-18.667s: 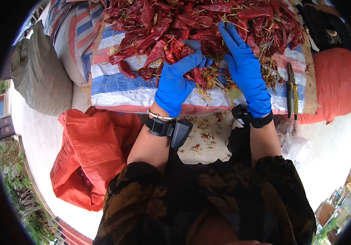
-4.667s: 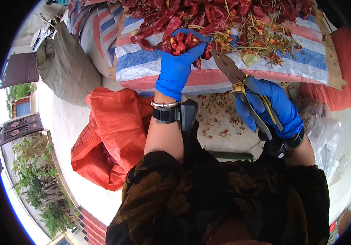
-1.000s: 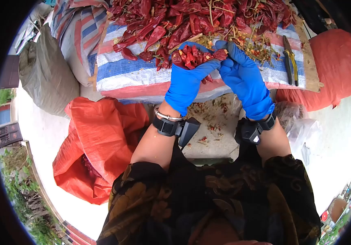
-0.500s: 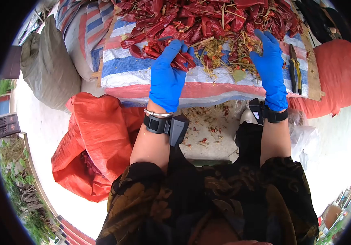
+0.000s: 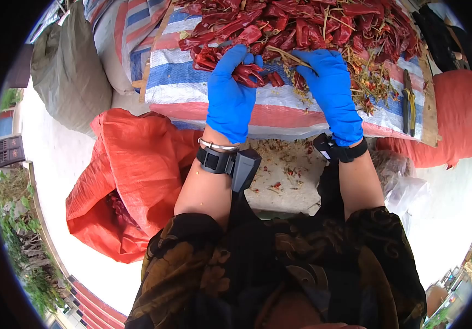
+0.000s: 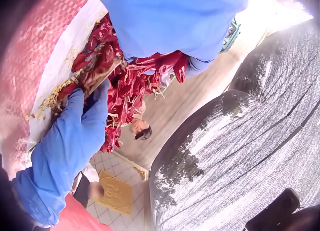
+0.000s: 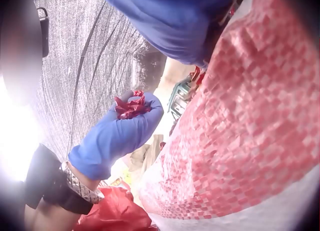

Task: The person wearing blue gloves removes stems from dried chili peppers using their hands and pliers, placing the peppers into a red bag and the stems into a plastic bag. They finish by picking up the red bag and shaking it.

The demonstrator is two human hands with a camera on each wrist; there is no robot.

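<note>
Dried red peppers (image 5: pixel 301 27) are heaped on a striped woven sheet (image 5: pixel 175 74). My blue-gloved left hand (image 5: pixel 229 98) curls round several red peppers (image 5: pixel 248 75) at the heap's front edge; in the right wrist view that left hand (image 7: pixel 120 136) cups a crumpled red bunch (image 7: pixel 132 105). My gloved right hand (image 5: pixel 332 90) pinches a brownish stem-like piece (image 5: pixel 288 56) at its fingertips. In the left wrist view the right hand (image 6: pixel 65 151) holds a brown piece (image 6: pixel 100 78). Yellow seeds and stems (image 5: pixel 370 88) lie beside the right hand.
Pliers (image 5: pixel 408 104) lie at the sheet's right side. An open red sack (image 5: pixel 131 175) stands below left, a grey sack (image 5: pixel 71 71) at far left, a full red sack (image 5: pixel 463 118) at right. Clear plastic (image 5: pixel 406 189) lies near the right forearm.
Since half a second ago, my right hand has moved left toward the left hand and taken hold of a brownish piece. The left hand still holds its peppers.
</note>
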